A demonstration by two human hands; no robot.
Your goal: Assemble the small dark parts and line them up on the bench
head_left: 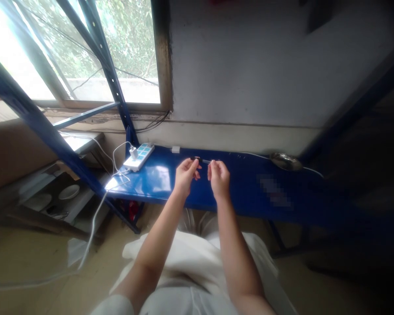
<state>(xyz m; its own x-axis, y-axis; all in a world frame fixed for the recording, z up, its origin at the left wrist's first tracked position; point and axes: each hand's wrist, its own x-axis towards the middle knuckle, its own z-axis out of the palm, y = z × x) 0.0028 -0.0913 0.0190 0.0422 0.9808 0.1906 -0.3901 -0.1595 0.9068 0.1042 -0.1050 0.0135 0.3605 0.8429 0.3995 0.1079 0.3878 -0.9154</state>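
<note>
A slim pen (206,162), black at its left part and pale grey toward the right, is held level above the blue table (246,192). My left hand (185,175) is closed in a pinch on the black part. At the other end, the fingertips of my right hand (220,178) pinch the pale part. A short stretch of the pen shows between the two hands; its ends are partly hidden by my fingers.
A white power strip (139,157) with a plugged-in charger and white cable lies at the table's left. Behind my hands is a small white block (176,149). A shiny metal dish (285,161) sits at the back right. Blue posts (108,65) frame the left side.
</note>
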